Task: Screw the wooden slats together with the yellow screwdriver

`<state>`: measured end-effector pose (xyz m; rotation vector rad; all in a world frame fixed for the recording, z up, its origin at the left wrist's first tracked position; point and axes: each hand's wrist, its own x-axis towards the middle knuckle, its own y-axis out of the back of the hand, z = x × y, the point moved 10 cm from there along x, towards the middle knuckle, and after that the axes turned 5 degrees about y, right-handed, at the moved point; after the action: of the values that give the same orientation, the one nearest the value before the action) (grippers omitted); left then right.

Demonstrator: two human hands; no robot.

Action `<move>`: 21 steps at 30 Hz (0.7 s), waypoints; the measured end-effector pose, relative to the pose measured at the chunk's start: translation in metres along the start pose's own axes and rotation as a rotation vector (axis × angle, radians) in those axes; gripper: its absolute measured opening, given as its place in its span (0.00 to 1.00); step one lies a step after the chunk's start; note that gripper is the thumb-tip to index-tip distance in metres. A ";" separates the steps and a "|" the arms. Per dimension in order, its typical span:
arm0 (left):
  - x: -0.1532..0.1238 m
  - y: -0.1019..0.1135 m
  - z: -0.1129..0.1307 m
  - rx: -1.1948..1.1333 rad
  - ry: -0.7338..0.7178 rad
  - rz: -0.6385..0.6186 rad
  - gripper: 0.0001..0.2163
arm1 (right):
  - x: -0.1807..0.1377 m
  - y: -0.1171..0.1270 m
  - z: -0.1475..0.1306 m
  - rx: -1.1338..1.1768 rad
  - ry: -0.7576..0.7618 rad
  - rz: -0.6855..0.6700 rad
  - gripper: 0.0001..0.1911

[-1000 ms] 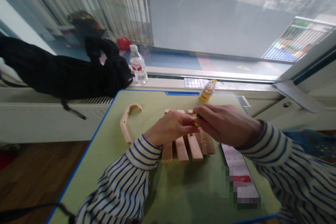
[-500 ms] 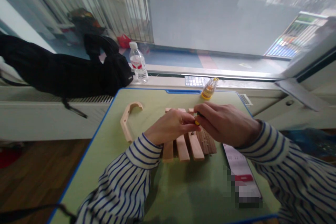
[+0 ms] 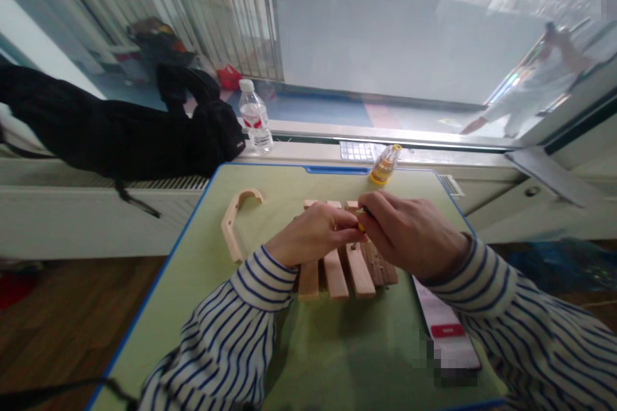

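Note:
A slatted wooden piece (image 3: pixel 337 270) lies on the green table (image 3: pixel 260 347). Both hands meet just above it. My left hand (image 3: pixel 313 234) has its fingers pinched at the tip of a small black and yellow tool (image 3: pixel 360 226). My right hand (image 3: pixel 409 234) is closed around that tool, and most of the tool is hidden in the fingers. A small dark spot shows on one slat right under the tool. A curved wooden handle piece (image 3: pixel 234 221) lies apart to the left.
A small yellow-capped bottle (image 3: pixel 384 167) stands at the table's far edge. A water bottle (image 3: pixel 254 119) and a black bag (image 3: pixel 120 131) rest on the window sill. A phone (image 3: pixel 446 331) lies at the right, under my right sleeve.
The hands have stayed together over the slats. My right forearm has swung slightly inward and the view has shifted a little.

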<state>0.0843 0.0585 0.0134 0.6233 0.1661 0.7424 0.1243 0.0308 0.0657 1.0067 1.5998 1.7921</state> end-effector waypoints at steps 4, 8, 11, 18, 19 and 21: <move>-0.001 0.000 0.001 0.002 -0.013 -0.009 0.11 | 0.000 0.000 0.000 -0.028 -0.042 0.023 0.14; -0.001 0.001 0.000 -0.008 -0.015 0.003 0.13 | -0.001 0.002 0.001 -0.048 -0.101 0.062 0.14; -0.002 0.001 0.002 0.008 -0.014 0.001 0.13 | -0.002 0.003 0.002 -0.049 -0.118 0.068 0.14; -0.004 0.005 0.004 0.021 0.016 0.020 0.10 | -0.002 0.004 0.002 -0.072 -0.132 0.048 0.14; -0.005 0.006 0.004 0.025 0.015 0.024 0.10 | -0.001 0.004 0.001 -0.072 -0.133 0.046 0.14; -0.005 0.007 0.004 0.037 0.002 0.031 0.11 | -0.001 0.004 0.001 -0.059 -0.130 0.041 0.15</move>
<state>0.0785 0.0570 0.0205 0.6615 0.1726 0.7713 0.1265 0.0298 0.0693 1.1116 1.4491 1.7526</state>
